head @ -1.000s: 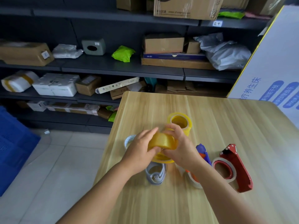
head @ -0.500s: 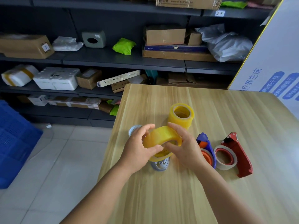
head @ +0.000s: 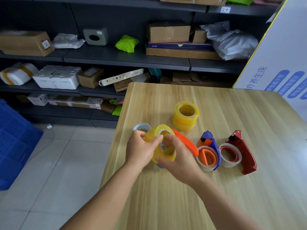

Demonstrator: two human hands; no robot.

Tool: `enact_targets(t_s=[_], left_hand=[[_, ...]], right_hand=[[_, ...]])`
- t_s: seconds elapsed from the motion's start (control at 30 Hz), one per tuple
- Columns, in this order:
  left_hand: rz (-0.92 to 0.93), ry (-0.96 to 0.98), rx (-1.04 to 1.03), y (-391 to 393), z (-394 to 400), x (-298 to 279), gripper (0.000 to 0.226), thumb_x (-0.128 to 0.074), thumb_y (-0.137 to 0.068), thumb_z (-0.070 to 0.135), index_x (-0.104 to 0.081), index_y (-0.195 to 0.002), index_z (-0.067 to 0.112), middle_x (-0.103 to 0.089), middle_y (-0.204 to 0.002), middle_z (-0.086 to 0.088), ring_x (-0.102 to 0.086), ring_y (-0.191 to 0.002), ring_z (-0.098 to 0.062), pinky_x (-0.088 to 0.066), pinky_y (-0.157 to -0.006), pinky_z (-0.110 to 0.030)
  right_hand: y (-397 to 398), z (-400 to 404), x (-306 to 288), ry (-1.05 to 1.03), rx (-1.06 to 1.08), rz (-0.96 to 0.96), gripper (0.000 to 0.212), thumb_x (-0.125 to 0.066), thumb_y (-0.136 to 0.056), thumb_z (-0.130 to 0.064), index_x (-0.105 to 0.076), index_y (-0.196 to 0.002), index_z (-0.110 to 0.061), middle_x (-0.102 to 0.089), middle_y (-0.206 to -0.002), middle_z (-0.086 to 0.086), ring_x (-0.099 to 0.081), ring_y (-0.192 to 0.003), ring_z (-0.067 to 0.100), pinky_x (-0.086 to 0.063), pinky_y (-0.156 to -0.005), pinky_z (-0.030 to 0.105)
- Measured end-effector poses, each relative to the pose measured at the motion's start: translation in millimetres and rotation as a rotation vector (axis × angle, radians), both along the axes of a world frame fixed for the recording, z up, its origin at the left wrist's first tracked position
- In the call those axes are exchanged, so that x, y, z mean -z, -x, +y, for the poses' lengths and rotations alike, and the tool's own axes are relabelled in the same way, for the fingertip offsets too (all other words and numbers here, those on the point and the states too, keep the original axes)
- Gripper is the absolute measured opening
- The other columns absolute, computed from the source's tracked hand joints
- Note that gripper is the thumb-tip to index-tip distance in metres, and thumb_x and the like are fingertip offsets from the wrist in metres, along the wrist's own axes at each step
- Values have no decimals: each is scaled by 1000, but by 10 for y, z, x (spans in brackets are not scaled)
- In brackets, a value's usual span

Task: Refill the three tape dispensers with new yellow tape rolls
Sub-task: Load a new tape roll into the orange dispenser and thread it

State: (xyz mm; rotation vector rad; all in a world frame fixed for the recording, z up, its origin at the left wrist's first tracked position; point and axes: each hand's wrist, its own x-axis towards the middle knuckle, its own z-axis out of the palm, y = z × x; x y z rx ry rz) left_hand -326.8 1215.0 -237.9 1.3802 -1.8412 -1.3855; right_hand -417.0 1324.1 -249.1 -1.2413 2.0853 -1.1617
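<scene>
I hold a yellow tape roll [head: 153, 136] tilted above the wooden table [head: 216, 188]. My left hand [head: 141, 150] grips its left side and my right hand [head: 177, 158] grips its right side with fingers in the core. An orange dispenser part [head: 187, 143] shows behind my right hand; a blue-grey piece under the roll is mostly hidden. Two yellow rolls stand stacked [head: 185, 116] further back. To the right lie a blue-and-orange dispenser [head: 208, 151] and a red dispenser [head: 239, 151], each with a near-empty whitish core.
An empty whitish tape core [head: 142, 127] lies near the table's left edge. Dark shelves [head: 116, 57] with boxes and parcels stand behind. A blue crate [head: 13, 143] sits on the tiled floor at left. A white printed board [head: 282, 55] leans at the right.
Both hands have turned the yellow roll more upright and shifted it slightly, exposing the orange dispenser part behind my right hand. The camera view has dropped a little.
</scene>
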Motion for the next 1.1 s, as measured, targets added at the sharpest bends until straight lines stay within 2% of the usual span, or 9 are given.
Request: enact_targets(t_s=[0.1, 0.17, 0.3, 0.4, 0.5, 0.67, 0.9, 1.0, 1.1], left_hand=[[12, 10, 31, 3, 39, -19, 42, -72, -76, 48, -51, -97, 19, -62, -88, 6, -63, -84, -13, -54, -79, -38], [70, 3, 116, -26, 36, -1, 32, -67, -83, 44, -54, -100, 20, -63, -89, 7, -64, -85, -12, -55, -81, -38], [-12, 120, 372, -114, -57, 85, 30, -62, -88, 28, -55, -116, 19, -58, -109, 9, -55, -102, -6, -46, -91, -24], [-38, 107, 453, -119, -136, 167, 29, -68, -83, 27, -53, -107, 25, -57, -118, 9, -50, -114, -4, -43, -95, -28], [40, -36, 448, -89, -230, 243, 24, -72, -81, 30, -55, -97, 27, -64, -106, 3, -62, -102, -13, -51, -91, -40], [-49, 8, 306, -48, -287, 405, 25, -67, -86, 31, -59, -108, 23, -68, -104, 5, -63, -98, -11, -51, -82, -29], [-138, -117, 374, 72, -296, 552, 63, -71, -82, 29, -44, -138, 23, -60, -126, -1, -59, -112, -16, -49, -97, -36], [-197, -21, 299, 145, -320, 573, 51, -65, -87, 26, -47, -135, 18, -64, -119, -3, -60, -105, -17, -49, -88, -30], [-305, 74, 239, 195, -336, 577, 42, -61, -90, 28, -50, -130, 17, -64, -114, -3, -61, -96, -18, -48, -79, -28]], right_hand=[[-81, 4, 98, 3, 4, -38, 55, -68, -79, -16, -47, -130, -26, -58, -91, -14, -55, -83, 2, -47, -76, 20], [-21, 5, 89, 11, 85, -117, 51, -62, -83, -19, -50, -131, -31, -63, -102, -8, -59, -92, 8, -51, -84, 30], [147, 52, -26, 8, 163, -495, 37, -47, -95, -4, -63, -116, -30, -71, -102, 5, -65, -95, 21, -52, -89, 39], [236, 65, -108, -26, 182, -639, 32, -43, -97, -4, -68, -93, -24, -73, -78, -4, -64, -81, 17, -49, -81, 35], [288, 42, -130, -81, 201, -685, 29, -46, -99, -9, -66, -82, -23, -69, -70, -4, -62, -75, 15, -48, -75, 31], [267, -5, 28, -140, 193, -602, 22, -60, -93, -21, -57, -114, -23, -67, -108, 7, -65, -99, 18, -52, -85, 33], [393, -36, 287, -112, 364, -662, 40, -65, -91, -29, -54, -128, -18, -66, -115, 2, -63, -105, 16, -51, -78, 24], [442, -185, 294, -121, 406, -567, 39, -62, -91, -37, -55, -124, -17, -67, -112, 2, -65, -103, 15, -53, -85, 30], [472, -305, 256, -246, 314, -360, 31, -52, -96, -43, -60, -116, -20, -67, -97, -2, -62, -85, 9, -46, -66, 20]])
